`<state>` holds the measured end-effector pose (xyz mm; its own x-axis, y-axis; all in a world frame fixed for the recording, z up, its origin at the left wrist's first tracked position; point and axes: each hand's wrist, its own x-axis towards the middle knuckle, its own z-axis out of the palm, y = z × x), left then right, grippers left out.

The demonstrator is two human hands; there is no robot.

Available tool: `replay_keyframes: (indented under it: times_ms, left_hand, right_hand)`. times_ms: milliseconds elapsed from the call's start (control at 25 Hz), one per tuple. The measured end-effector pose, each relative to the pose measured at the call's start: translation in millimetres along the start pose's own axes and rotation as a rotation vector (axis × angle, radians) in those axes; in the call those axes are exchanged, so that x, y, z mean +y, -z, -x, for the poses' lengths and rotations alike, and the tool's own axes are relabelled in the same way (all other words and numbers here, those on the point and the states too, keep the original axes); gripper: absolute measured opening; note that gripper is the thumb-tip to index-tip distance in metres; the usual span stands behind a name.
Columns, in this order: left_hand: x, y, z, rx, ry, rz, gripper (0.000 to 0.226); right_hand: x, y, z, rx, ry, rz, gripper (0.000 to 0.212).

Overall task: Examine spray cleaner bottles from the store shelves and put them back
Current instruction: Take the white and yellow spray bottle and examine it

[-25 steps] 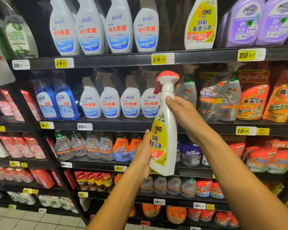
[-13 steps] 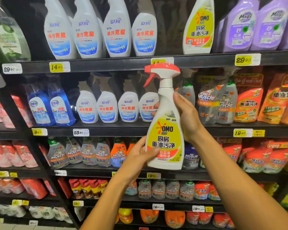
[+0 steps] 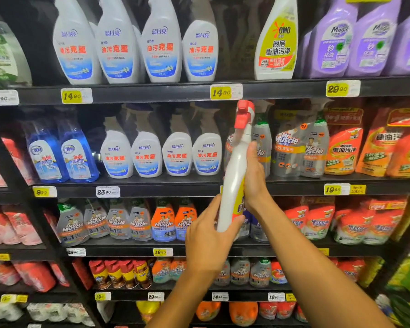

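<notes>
Shelves (image 3: 152, 92) behind; both hands' fingers (image 3: 252, 152) hold bottle (image 3: 233, 176).

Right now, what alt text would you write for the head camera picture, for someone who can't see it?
Two bare hands hold a white spray bottle with a red trigger top upright before store shelves, the left hand gripping its base, the right hand its middle. Its yellow label is turned mostly away. Behind stand rows of cleaner bottles and yellow price tags, with a matching OMO bottle on the top shelf.
</notes>
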<state>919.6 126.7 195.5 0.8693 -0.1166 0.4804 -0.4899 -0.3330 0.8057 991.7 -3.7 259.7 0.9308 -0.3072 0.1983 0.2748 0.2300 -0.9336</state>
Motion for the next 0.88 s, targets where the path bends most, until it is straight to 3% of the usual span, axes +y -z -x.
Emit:
replay_keyframes:
  times_ms: [160, 400, 640, 880]
  left_hand:
    - [-0.4, -5.4, 3.1, -0.038, -0.082, -0.171, 0.074]
    - [-1.6, -8.9, 4.6, -0.055, -0.067, -0.15, 0.079]
    - [-13.6, -11.5, -0.4, -0.205, 0.115, 0.266, 0.073]
    - [-26.5, -17.1, -5.8, -0.222, 0.164, 0.412, 0.081]
  right_hand:
    - [1.8, 9.7, -7.7, -0.211, -0.051, -0.224, 0.067]
    - [9.1, 13.2, -11.4, -0.294, -0.081, -0.303, 0.067]
    - [-1.7, 8.8, -8.5, -0.392, -0.003, -0.275, 0.07]
    - [-3.4, 6.4, -4.7, -0.41, 0.14, -0.038, 0.085]
